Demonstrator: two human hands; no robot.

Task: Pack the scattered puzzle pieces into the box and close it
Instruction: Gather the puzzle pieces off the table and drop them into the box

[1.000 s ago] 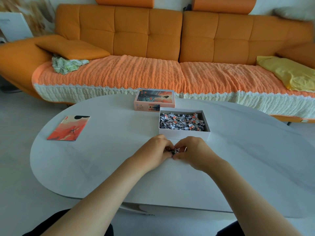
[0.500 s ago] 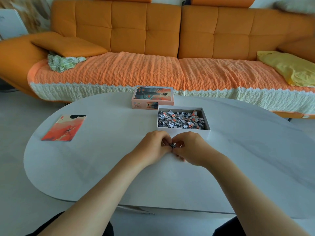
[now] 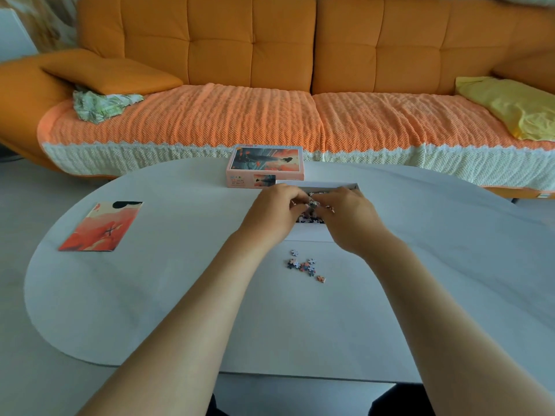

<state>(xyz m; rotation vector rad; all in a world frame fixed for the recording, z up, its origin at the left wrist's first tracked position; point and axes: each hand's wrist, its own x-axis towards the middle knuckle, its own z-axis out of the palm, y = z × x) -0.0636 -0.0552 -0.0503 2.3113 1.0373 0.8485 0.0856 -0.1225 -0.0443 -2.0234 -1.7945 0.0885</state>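
Both your hands are over the open box [image 3: 309, 234], w/ fingers curled in toward each other. Left hand [image 3: 273, 211] & right hand [image 3: 348, 217] together pinch the held pieces [image 3: 312, 204], a small clump caught between the fingertips just above the box's inside. More pieces show in the box below your hands, though most of its inside is hidden by them. The box sits approx mid-desk [image 3: 180, 295], toward the far edge. Its lid [image 3: 265, 162] lies off, picture side up, touching or just beside the box's far left corner; can't tell which. The loose pieces [image 3: 304, 264], a small scatter, lie on the desk just in front of the box, btwn your forearms. A picture card [image 3: 102, 226] lies flat, well apart at the desk's left. Behind the desk is an orange sofa [image 3: 240, 49] w/ a knit throw [image 3: 210, 121], a green cloth [image 3: 102, 105] under a cushion [image 3: 111, 75] at left & a yellow cloth [image 3: 510, 106] at right.
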